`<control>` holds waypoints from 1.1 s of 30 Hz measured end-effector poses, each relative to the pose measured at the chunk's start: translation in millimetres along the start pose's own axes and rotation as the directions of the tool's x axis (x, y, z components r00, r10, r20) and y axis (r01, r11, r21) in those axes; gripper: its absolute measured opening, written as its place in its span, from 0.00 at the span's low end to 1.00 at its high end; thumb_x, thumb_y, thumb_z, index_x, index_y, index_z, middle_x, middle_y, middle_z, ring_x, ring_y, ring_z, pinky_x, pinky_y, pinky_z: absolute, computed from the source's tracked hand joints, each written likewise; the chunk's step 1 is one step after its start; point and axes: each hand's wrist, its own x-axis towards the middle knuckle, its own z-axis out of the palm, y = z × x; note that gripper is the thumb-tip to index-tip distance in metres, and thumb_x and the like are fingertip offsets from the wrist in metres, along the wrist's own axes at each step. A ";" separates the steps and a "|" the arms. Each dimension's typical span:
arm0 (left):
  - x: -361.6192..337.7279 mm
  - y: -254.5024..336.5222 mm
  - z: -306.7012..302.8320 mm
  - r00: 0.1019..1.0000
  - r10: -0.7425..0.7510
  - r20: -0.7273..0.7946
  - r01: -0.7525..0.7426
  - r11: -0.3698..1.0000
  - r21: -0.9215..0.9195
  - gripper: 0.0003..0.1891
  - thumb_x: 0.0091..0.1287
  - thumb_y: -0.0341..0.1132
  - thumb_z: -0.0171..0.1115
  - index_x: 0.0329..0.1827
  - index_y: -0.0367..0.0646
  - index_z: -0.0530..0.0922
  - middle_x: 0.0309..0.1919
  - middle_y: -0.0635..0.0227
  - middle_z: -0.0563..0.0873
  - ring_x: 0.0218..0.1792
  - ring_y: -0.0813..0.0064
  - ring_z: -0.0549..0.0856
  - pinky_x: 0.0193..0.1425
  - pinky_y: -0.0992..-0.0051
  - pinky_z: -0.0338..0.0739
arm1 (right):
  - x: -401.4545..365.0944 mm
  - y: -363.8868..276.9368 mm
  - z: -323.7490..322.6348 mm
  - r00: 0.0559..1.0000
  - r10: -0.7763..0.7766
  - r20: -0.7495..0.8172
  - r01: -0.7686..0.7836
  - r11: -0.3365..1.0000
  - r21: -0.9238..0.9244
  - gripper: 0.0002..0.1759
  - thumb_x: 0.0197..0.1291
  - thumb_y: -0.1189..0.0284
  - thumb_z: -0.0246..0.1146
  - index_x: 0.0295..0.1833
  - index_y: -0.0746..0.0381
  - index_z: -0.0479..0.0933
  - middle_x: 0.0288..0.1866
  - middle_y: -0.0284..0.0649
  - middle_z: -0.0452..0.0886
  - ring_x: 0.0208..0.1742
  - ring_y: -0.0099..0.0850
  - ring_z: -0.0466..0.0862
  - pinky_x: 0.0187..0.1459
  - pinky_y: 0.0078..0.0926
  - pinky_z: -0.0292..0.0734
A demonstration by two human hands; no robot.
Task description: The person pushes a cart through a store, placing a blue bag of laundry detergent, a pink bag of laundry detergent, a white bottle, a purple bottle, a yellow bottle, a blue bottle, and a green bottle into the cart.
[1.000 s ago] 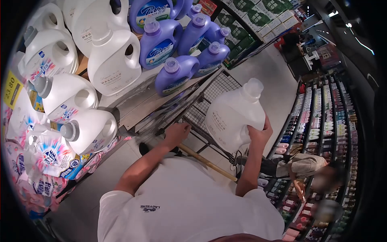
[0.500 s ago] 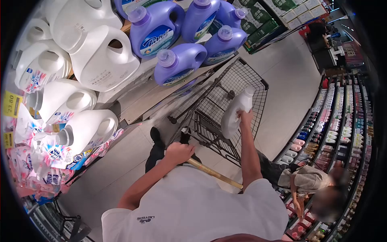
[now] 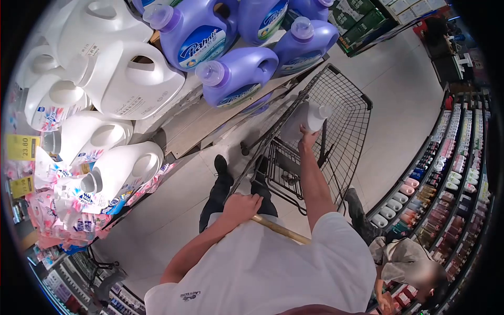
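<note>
My right hand (image 3: 308, 137) has its fingers wrapped round a white detergent bottle (image 3: 295, 124). The bottle is down within the outline of the wire shopping cart (image 3: 346, 136), near its left side, with its pale cap pointing right. Close to my body, my left hand (image 3: 242, 208) is closed on the yellowish cart handle (image 3: 281, 229). Part of the bottle's label side is hidden from view.
Large purple detergent bottles (image 3: 239, 76) and white jugs (image 3: 131, 79) stand on a wooden display to the left, above pink bagged packs (image 3: 50, 210). Shelves of small bottles (image 3: 436, 184) curve along the right, where a person (image 3: 401, 260) stands.
My right hand has lowered the white bottle into the cart, moving it left and away from me. My left hand stays on the handle. The whole view has shifted slightly.
</note>
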 end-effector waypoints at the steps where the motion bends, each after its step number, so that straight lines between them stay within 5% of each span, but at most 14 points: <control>1: -2.4 0.2 -3.2 1.000 -0.009 0.015 0.010 1.000 -0.019 0.15 0.70 0.42 0.62 0.24 0.47 0.81 0.15 0.65 0.82 0.16 0.61 0.83 0.23 0.65 0.78 | -10.8 6.2 -0.8 1.000 -0.011 0.028 0.012 0.999 -0.051 0.44 0.42 0.91 0.73 0.68 0.63 0.65 0.57 0.40 0.76 0.54 0.37 0.80 0.53 0.35 0.78; 4: 0.7 -0.1 -11.0 0.999 -0.025 0.040 0.025 1.000 -0.005 0.16 0.71 0.42 0.62 0.25 0.47 0.81 0.15 0.64 0.83 0.17 0.60 0.83 0.25 0.63 0.78 | -20.4 36.7 -15.7 0.992 -0.008 0.128 0.012 1.000 -0.028 0.44 0.45 0.89 0.75 0.69 0.61 0.64 0.58 0.40 0.75 0.57 0.36 0.79 0.51 0.36 0.79; 9: -1.8 -12.0 1.4 0.998 0.054 -0.013 -0.054 0.998 -0.034 0.16 0.72 0.43 0.60 0.25 0.48 0.79 0.13 0.65 0.80 0.15 0.61 0.83 0.22 0.61 0.78 | -56.0 25.6 -2.5 0.945 0.308 0.113 -0.272 0.927 -0.257 0.41 0.50 0.88 0.72 0.67 0.55 0.64 0.59 0.39 0.73 0.57 0.36 0.78 0.42 0.47 0.79; 13: -1.9 -13.9 -4.0 0.995 0.077 0.059 -0.073 0.996 -0.060 0.17 0.73 0.45 0.59 0.26 0.46 0.81 0.16 0.63 0.83 0.18 0.57 0.83 0.26 0.62 0.78 | -75.3 23.4 6.4 0.938 0.333 0.099 -0.306 0.926 -0.222 0.42 0.52 0.88 0.71 0.69 0.50 0.61 0.61 0.38 0.71 0.57 0.37 0.78 0.43 0.49 0.77; 15: 1.5 -15.7 -9.4 0.992 0.090 0.084 -0.085 0.994 -0.064 0.18 0.73 0.45 0.58 0.26 0.46 0.81 0.17 0.62 0.83 0.18 0.57 0.84 0.26 0.61 0.79 | -62.9 40.2 -6.3 0.887 0.376 0.267 -0.297 0.909 -0.294 0.44 0.55 0.85 0.71 0.71 0.46 0.57 0.63 0.37 0.70 0.58 0.37 0.78 0.45 0.48 0.77; 17: 2.3 -19.1 -12.5 0.980 0.126 0.153 -0.116 0.990 -0.075 0.19 0.74 0.45 0.56 0.27 0.45 0.82 0.18 0.62 0.84 0.20 0.56 0.85 0.26 0.59 0.79 | -67.3 30.8 -12.0 0.845 0.470 0.256 -0.382 0.864 -0.328 0.42 0.57 0.79 0.72 0.71 0.46 0.57 0.62 0.37 0.73 0.60 0.36 0.79 0.48 0.51 0.76; 19: 2.4 -24.8 -13.4 0.978 0.181 0.106 -0.171 0.981 -0.095 0.19 0.75 0.45 0.55 0.28 0.45 0.82 0.18 0.62 0.84 0.20 0.57 0.85 0.26 0.59 0.79 | -57.7 7.1 -24.9 0.753 0.599 0.272 -0.316 0.692 -0.649 0.37 0.59 0.73 0.72 0.71 0.50 0.61 0.61 0.39 0.78 0.61 0.37 0.80 0.52 0.53 0.75; 21: 5.3 -33.4 -8.5 0.967 0.247 0.070 -0.235 0.961 -0.147 0.18 0.75 0.45 0.54 0.30 0.44 0.83 0.18 0.62 0.84 0.21 0.57 0.85 0.27 0.59 0.79 | -75.4 -46.5 -20.5 0.769 0.600 0.220 -0.265 0.613 -0.744 0.39 0.59 0.71 0.71 0.75 0.56 0.63 0.60 0.42 0.82 0.60 0.39 0.81 0.55 0.51 0.76; 23: 11.0 -40.8 -7.6 0.957 0.286 0.054 -0.277 0.951 -0.135 0.18 0.75 0.45 0.55 0.31 0.45 0.83 0.18 0.62 0.84 0.21 0.57 0.85 0.27 0.59 0.79 | -37.5 -24.6 -62.1 0.814 0.527 0.244 -0.065 0.501 -0.863 0.41 0.60 0.68 0.71 0.78 0.63 0.64 0.61 0.47 0.82 0.60 0.41 0.82 0.56 0.46 0.78; 27: 22.3 -49.3 -8.2 0.914 0.405 0.024 -0.400 0.911 -0.103 0.16 0.74 0.44 0.56 0.30 0.45 0.82 0.17 0.62 0.82 0.20 0.57 0.85 0.26 0.59 0.78 | -99.2 -132.0 -49.0 0.844 0.479 0.242 0.003 0.447 -0.895 0.36 0.62 0.67 0.71 0.74 0.68 0.69 0.63 0.50 0.82 0.63 0.42 0.82 0.62 0.42 0.77; 31: 39.7 -53.1 -7.2 0.856 0.517 0.010 -0.516 0.855 -0.047 0.14 0.72 0.42 0.57 0.30 0.45 0.81 0.18 0.60 0.83 0.21 0.57 0.85 0.26 0.59 0.79 | -119.0 -144.8 -109.6 0.840 0.258 0.477 0.336 0.442 -0.832 0.31 0.64 0.67 0.69 0.69 0.71 0.73 0.61 0.52 0.84 0.63 0.43 0.83 0.63 0.36 0.77; 32: 43.8 -53.2 -5.4 0.845 0.535 0.009 -0.534 0.844 -0.045 0.13 0.71 0.42 0.58 0.30 0.45 0.80 0.19 0.60 0.83 0.22 0.57 0.86 0.26 0.58 0.79 | -182.6 -204.2 -73.4 0.868 0.215 0.448 0.394 0.250 -0.884 0.30 0.62 0.71 0.69 0.68 0.72 0.74 0.60 0.56 0.84 0.63 0.47 0.83 0.66 0.37 0.75; 33: 48.1 -51.4 -1.9 0.850 0.527 0.001 -0.526 0.848 -0.071 0.12 0.69 0.41 0.59 0.31 0.44 0.80 0.20 0.59 0.83 0.23 0.56 0.86 0.27 0.57 0.79 | -182.5 -189.3 -102.2 0.871 0.024 0.491 0.483 0.148 -0.863 0.29 0.61 0.73 0.69 0.67 0.72 0.74 0.62 0.59 0.82 0.65 0.52 0.81 0.67 0.40 0.75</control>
